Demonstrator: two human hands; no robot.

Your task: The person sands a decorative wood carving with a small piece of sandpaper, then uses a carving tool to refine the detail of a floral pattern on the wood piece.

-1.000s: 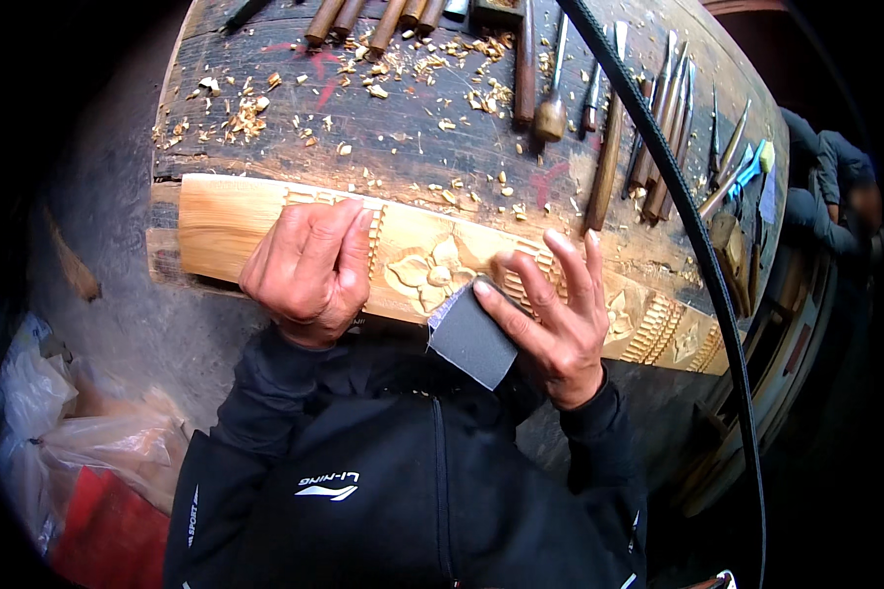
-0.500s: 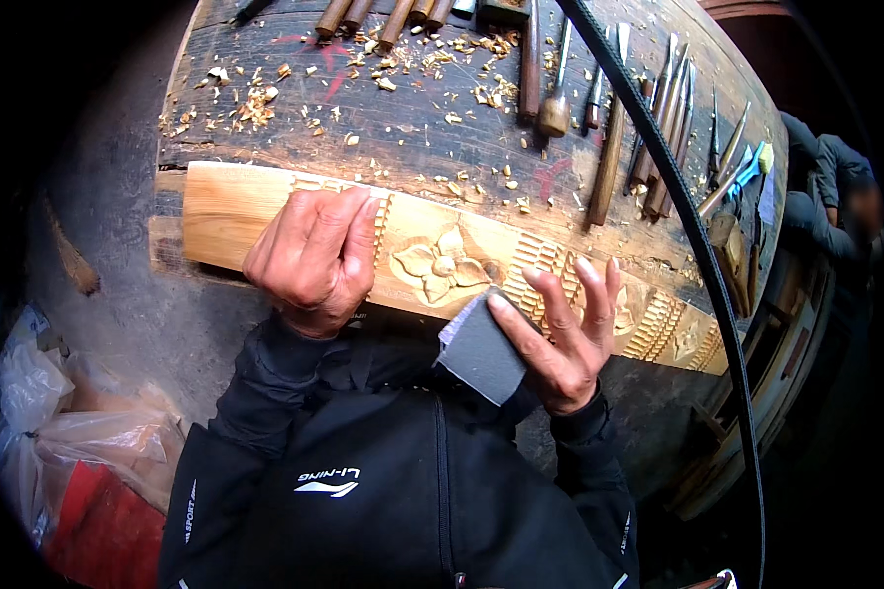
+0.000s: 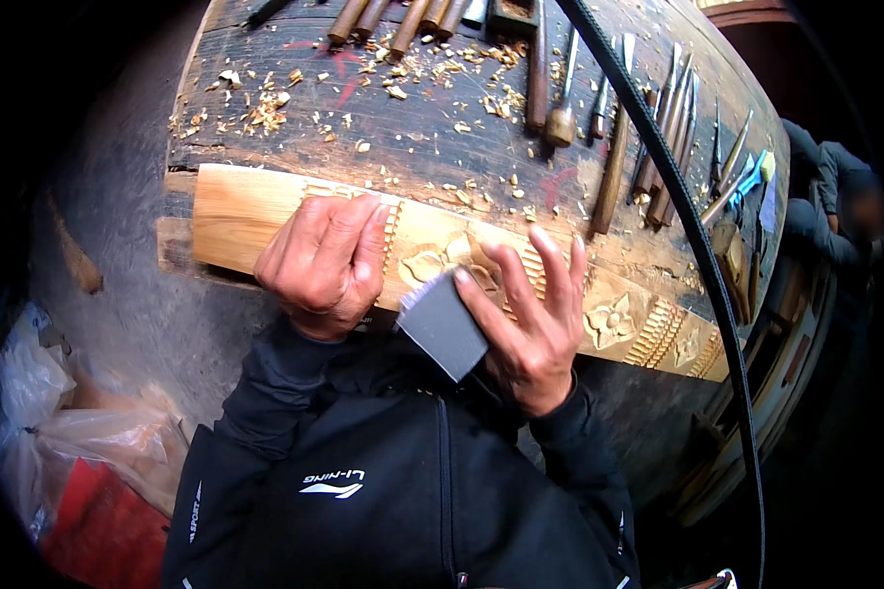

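Observation:
A long pale wooden board [image 3: 236,216], carved with flowers and ribbed bands, lies along the near edge of the workbench. My left hand [image 3: 319,265] has its curled fingers gripping the board's left part over a ribbed band. Just to its right my right hand [image 3: 530,329] holds a dark grey folded piece of sandpaper [image 3: 442,329] over a carved flower [image 3: 427,260], index finger along it and the other fingers raised and spread. The thumb is hidden, and the sandpaper covers part of that flower.
The worn bench [image 3: 393,118] carries wood shavings and several wooden-handled chisels [image 3: 614,172]. A black cord [image 3: 702,236] runs down across the right side. Another person [image 3: 825,196] in grey is at the far right. Plastic bags [image 3: 98,437] and red material [image 3: 108,520] lie at lower left.
My right hand and the sandpaper went slightly down and right, then moved back left and up over the flower. My left hand stays gripping the board.

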